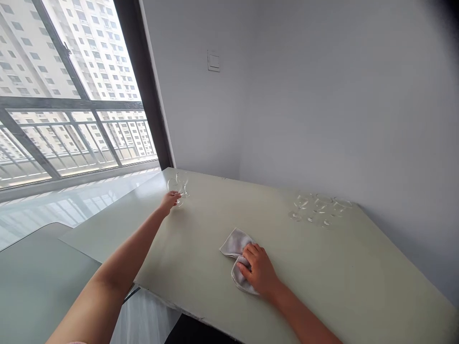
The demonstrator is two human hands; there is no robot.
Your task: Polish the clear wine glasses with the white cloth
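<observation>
At the far left of the table, my left hand (170, 200) has its fingers closed around the stem of a clear wine glass (172, 184). Right beside that one, a second clear glass (184, 186) stands on the tabletop. My right hand (258, 268) presses a light grey cloth (235, 243) against the table near the middle, fingers curled over its folded part. Part of the cloth is hidden under the palm.
Several clear stemmed glasses (320, 205) stand together at the back right, near the wall. The pale table (201, 267) has its front edge close to me. A lower greenish surface (39, 286) lies to the left, and a large window (75, 95) is behind it.
</observation>
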